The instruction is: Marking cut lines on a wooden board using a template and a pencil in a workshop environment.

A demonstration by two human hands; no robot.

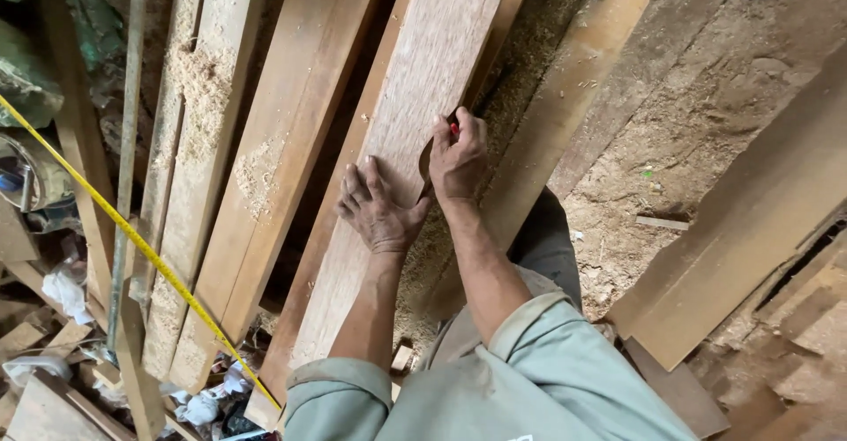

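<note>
Left hand (379,207) flat on plank (415,106) beside right hand (457,157).

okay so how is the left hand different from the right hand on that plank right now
The left hand lies flat with fingers spread on the reddish plank; the right hand is curled shut at the plank's right edge. The left hand holds nothing, while the right hand grips a small red thing, mostly hidden. The left hand sits nearer the person's body, the right hand slightly farther along. Both touch the same plank.

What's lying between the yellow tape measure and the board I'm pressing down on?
In the head view, two sawdust-strewn planks lie between the yellow tape measure and the reddish board.
</note>
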